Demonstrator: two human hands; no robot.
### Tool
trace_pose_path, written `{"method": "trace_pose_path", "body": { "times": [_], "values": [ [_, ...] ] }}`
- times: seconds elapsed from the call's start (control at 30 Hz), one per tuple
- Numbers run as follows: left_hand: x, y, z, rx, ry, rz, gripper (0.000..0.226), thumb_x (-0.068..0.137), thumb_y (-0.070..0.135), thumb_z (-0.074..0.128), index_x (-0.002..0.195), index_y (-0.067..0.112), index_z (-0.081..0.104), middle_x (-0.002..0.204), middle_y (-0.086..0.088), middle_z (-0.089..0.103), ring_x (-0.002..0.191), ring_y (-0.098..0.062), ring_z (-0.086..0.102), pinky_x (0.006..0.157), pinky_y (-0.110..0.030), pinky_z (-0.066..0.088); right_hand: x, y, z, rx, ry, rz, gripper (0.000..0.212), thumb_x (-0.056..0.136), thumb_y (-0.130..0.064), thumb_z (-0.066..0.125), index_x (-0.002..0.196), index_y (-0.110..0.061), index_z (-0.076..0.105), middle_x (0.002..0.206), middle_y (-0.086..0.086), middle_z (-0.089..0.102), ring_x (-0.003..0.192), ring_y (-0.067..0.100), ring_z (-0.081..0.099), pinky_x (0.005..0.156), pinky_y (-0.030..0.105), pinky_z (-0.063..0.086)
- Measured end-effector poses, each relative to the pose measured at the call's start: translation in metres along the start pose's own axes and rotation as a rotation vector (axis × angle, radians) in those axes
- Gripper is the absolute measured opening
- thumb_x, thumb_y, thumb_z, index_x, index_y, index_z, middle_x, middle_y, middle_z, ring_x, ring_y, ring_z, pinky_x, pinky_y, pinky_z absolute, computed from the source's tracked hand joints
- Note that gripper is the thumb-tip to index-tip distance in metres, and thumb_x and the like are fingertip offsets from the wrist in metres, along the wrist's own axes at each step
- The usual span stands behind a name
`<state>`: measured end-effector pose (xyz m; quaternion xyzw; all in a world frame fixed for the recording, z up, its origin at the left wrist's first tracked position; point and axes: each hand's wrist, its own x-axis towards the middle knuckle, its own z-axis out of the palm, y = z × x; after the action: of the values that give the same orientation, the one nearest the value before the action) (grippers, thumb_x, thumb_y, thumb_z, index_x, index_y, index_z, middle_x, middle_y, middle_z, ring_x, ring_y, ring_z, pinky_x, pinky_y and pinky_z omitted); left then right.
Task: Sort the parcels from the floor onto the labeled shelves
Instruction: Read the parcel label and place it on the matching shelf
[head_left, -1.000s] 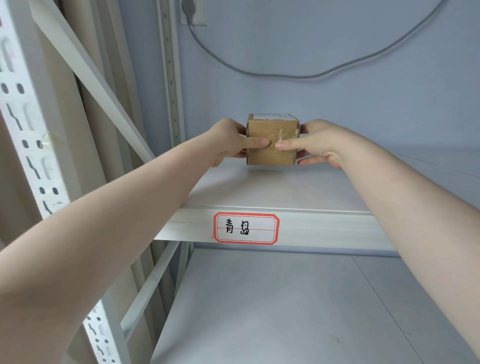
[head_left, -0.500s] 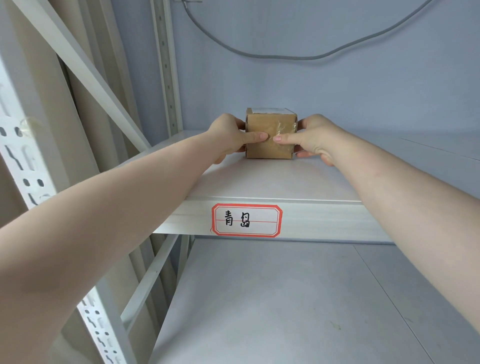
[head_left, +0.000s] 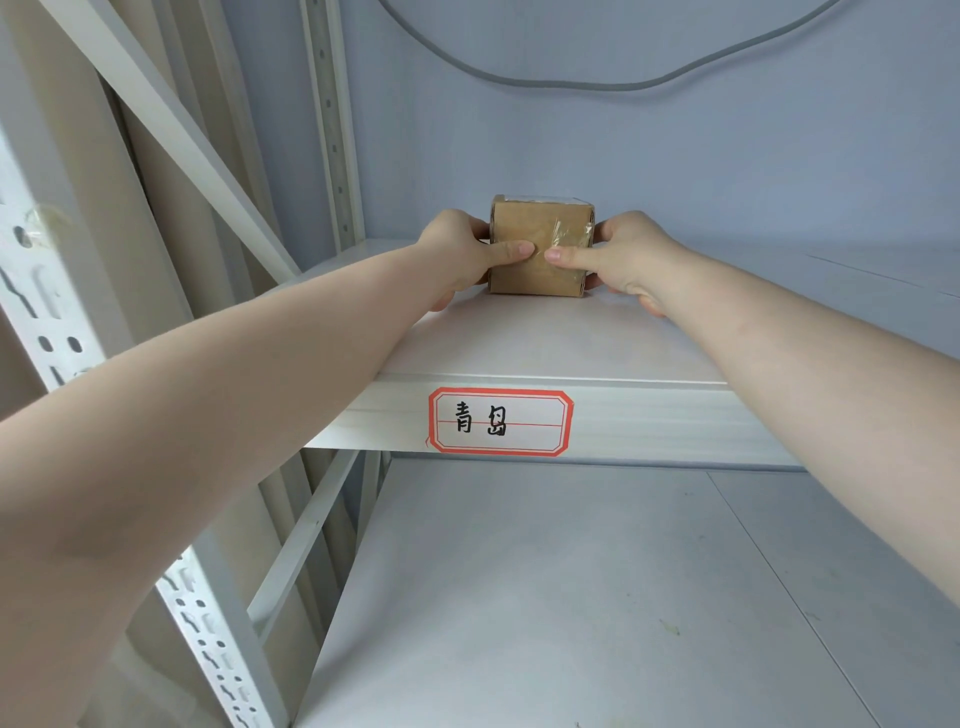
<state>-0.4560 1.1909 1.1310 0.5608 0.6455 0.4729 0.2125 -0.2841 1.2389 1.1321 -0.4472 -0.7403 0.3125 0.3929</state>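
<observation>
A small brown cardboard parcel with clear tape stands on the upper white shelf, its bottom edge resting on the board. My left hand grips its left side, thumb across the front. My right hand grips its right side, thumb also on the front. A red-bordered label with handwritten characters is stuck on the shelf's front edge, below the parcel.
A lower white shelf lies beneath. The perforated rack upright and a diagonal brace stand at the left, with beige curtains behind. A grey cable hangs on the blue wall behind the rack.
The parcel has gone from held just above the shelf to resting on it, slightly further back. Both hands stay on its sides.
</observation>
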Motion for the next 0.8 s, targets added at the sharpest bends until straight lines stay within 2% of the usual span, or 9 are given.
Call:
{"method": "trace_pose_path", "body": {
  "times": [0.1, 0.2, 0.37, 0.53, 0.8],
  "values": [
    [-0.0006, 0.0006, 0.001, 0.003, 0.006, 0.003, 0.053, 0.08, 0.041, 0.078, 0.119, 0.007, 0.067, 0.103, -0.006, 0.067, 0.091, -0.021, 0.065, 0.098, -0.033, 0.054, 0.0017, 0.0016, 0.0006, 0.0, -0.002, -0.005, 0.048, 0.073, -0.035, 0.08, 0.107, -0.003, 0.068, 0.11, 0.018, 0.072, 0.104, 0.033, 0.068, 0.097, 0.04, 0.051],
    [0.0003, -0.0002, 0.0009, -0.007, 0.01, 0.003, 0.056, 0.078, 0.04, 0.079, 0.12, 0.006, 0.067, 0.106, -0.007, 0.069, 0.095, -0.022, 0.068, 0.099, -0.034, 0.054, 0.0023, 0.0019, 0.0004, -0.003, -0.003, -0.007, 0.049, 0.073, -0.035, 0.081, 0.107, -0.001, 0.069, 0.11, 0.019, 0.072, 0.104, 0.033, 0.068, 0.099, 0.046, 0.05],
    [0.001, -0.0005, 0.0012, -0.023, 0.017, 0.002, 0.061, 0.078, 0.039, 0.08, 0.126, 0.005, 0.064, 0.109, -0.007, 0.068, 0.101, -0.024, 0.069, 0.097, -0.032, 0.054, 0.0019, 0.0021, 0.0004, -0.008, 0.002, -0.007, 0.049, 0.073, -0.035, 0.081, 0.106, -0.001, 0.068, 0.11, 0.019, 0.072, 0.104, 0.033, 0.068, 0.099, 0.046, 0.05],
    [0.0012, -0.0016, 0.0015, -0.022, 0.023, -0.011, 0.069, 0.074, 0.042, 0.082, 0.13, 0.007, 0.062, 0.114, -0.008, 0.068, 0.106, -0.025, 0.068, 0.099, -0.037, 0.053, 0.0014, 0.0022, 0.0008, -0.013, -0.004, -0.003, 0.049, 0.074, -0.036, 0.08, 0.107, -0.001, 0.068, 0.111, 0.018, 0.071, 0.104, 0.032, 0.068, 0.099, 0.045, 0.05],
    [-0.0034, 0.0007, 0.0021, 0.04, 0.034, -0.039, 0.06, 0.075, 0.048, 0.079, 0.114, 0.003, 0.068, 0.111, -0.011, 0.071, 0.108, -0.027, 0.067, 0.103, -0.041, 0.051, 0.0012, 0.0023, 0.0001, -0.013, -0.01, 0.003, 0.05, 0.077, -0.035, 0.078, 0.113, -0.004, 0.065, 0.116, 0.015, 0.069, 0.107, 0.028, 0.066, 0.096, 0.036, 0.048]
  ]
}}
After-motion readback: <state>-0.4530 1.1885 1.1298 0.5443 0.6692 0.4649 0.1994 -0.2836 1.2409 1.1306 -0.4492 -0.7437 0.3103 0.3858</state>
